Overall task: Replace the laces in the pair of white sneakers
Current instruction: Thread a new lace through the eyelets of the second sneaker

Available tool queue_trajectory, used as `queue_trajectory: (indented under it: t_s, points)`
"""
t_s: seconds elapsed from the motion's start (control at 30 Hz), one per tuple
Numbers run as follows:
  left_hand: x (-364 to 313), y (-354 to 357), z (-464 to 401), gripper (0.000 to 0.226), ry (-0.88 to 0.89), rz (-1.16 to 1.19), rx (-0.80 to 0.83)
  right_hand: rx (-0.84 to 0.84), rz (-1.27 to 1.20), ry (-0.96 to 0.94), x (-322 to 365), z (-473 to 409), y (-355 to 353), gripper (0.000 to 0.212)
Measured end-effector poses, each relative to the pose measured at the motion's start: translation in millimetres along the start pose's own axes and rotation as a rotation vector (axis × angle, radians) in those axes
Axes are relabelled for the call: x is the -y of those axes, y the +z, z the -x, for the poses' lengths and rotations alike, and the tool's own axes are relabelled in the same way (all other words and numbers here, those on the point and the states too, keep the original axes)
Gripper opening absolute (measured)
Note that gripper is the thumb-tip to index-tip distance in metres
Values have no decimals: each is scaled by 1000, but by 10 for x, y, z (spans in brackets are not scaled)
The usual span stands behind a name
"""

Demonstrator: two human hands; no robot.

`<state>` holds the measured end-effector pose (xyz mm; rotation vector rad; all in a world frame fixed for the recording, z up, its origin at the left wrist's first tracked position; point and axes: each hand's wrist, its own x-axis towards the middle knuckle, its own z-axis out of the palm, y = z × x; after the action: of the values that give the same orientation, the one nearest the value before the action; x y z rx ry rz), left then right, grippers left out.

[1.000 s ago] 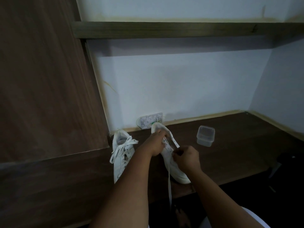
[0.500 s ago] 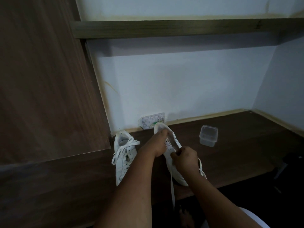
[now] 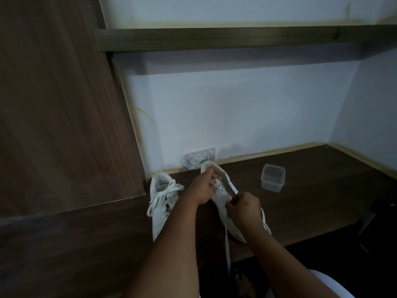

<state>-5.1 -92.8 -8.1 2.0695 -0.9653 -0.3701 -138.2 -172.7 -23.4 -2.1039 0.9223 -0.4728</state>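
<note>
Both hands (image 3: 202,188) (image 3: 243,208) hide sneaker (image 3: 223,194) mid (lace (image 3: 227,244) dangles).

I am sitting at a dark wooden desk (image 3: 311,190) that is running away to my right into a corner. A pale bluish-white wall (image 3: 236,108) is rising just beyond my grip, with a white socket plate (image 3: 194,161) low on it. A wooden shelf (image 3: 236,37) is hanging well above, casting a band of shadow on the wall. A tall dark wood-grain panel (image 3: 60,104) is standing to my left. A clear plastic container (image 3: 272,177) is sitting on the desk to the right. The light is falling dim.
</note>
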Motion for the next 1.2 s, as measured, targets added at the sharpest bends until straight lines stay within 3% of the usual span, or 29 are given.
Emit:
queue_trajectory:
  t_s: [0.33,0.7,0.9,1.07,1.2]
  points:
    - [31,44,15,36,14,-17,-47,114,-112,98,-14,-77,-111,18]
    - [55,47,39,34,3,51,-62,193,-393,340,87,-115,-130,12]
    - [71,32,-1,38,-19,46,-64,97,-216,134,75,-116,16,8]
    - [88,39,-15,48,-28,86,-63,108,-85,61,73,-152,40,24]
    - [105,54,-16,60,-42,152,-79,123,157,-66,74,-166,0,14]
